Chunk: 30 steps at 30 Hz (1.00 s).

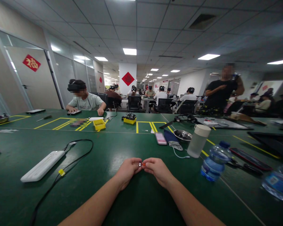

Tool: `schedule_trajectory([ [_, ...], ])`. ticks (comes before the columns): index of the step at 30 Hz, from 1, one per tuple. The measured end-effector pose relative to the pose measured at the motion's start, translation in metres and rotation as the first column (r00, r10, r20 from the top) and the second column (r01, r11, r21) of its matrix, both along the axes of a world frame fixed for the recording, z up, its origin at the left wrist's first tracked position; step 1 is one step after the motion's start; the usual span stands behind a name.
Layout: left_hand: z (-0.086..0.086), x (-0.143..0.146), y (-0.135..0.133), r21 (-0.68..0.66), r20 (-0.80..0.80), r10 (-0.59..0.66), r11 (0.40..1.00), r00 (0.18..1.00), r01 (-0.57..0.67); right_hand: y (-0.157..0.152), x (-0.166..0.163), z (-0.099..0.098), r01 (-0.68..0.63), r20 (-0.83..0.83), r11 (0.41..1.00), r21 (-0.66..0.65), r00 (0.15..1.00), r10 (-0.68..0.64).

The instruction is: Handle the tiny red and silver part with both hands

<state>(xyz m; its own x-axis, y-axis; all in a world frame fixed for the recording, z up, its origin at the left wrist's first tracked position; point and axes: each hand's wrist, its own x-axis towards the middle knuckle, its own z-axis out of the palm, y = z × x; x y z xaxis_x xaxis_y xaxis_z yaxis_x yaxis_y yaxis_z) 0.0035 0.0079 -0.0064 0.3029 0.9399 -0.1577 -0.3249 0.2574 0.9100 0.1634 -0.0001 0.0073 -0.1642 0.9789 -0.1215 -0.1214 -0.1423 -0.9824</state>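
My left hand (127,173) and my right hand (157,172) meet over the green table (141,201), thumbs and fingertips pinched towards each other. A small silvery piece (140,164) shows at the fingertips of my left hand. Between the thumb and fingers of my right hand is a small orange-red piece (144,164), close beside the silvery one. Both are too small for me to tell their kind, or whether they are joined.
At left lies a white power strip (43,166) with a black cable (85,153). To the right stand a frosted bottle (198,142) and a blue-capped water bottle (215,161), near a metal bowl (182,135). Yellow bins (99,125) sit farther back; a person (85,99) works across the table.
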Motion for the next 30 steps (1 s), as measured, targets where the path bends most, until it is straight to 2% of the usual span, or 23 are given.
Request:
schedule_trajectory([
  [6, 0.0035, 0.0020, -0.0039, 0.177, -0.153, -0.048, 0.981, 0.987, 0.075, -0.0001, -0.0005, -0.0013, 0.008, 0.002, 1.000, 0.014, 1.000, -0.008],
  [10, 0.0057, 0.0039, -0.0058, 0.252, -0.282, 0.009, 0.965, 0.959, 0.065, -0.0031, -0.0020, 0.0022, 0.007, 0.037, 0.999, 0.032, 0.999, -0.008],
  [13, 0.0041, 0.0052, -0.0045, 0.252, -0.313, 0.015, 0.965, 0.950, 0.068, -0.0039, -0.0023, 0.0034, -0.018, 0.047, 0.998, 0.056, 0.999, 0.015],
  [18, 0.0044, 0.0063, -0.0034, 0.223, -0.264, 0.006, 0.973, 0.964, 0.055, -0.0010, -0.0015, -0.0021, -0.018, 0.057, 0.993, 0.115, 0.998, 0.011],
  [24, 0.0023, 0.0058, -0.0031, 0.157, -0.192, 0.004, 0.987, 0.981, 0.026, 0.0010, -0.0011, -0.0050, -0.003, 0.005, 1.000, 0.025, 1.000, 0.003],
  [30, -0.0027, 0.0047, -0.0010, 0.163, -0.221, 0.001, 0.986, 0.975, 0.037, -0.0004, -0.0013, -0.0004, -0.001, -0.003, 1.000, 0.006, 1.000, 0.001],
])
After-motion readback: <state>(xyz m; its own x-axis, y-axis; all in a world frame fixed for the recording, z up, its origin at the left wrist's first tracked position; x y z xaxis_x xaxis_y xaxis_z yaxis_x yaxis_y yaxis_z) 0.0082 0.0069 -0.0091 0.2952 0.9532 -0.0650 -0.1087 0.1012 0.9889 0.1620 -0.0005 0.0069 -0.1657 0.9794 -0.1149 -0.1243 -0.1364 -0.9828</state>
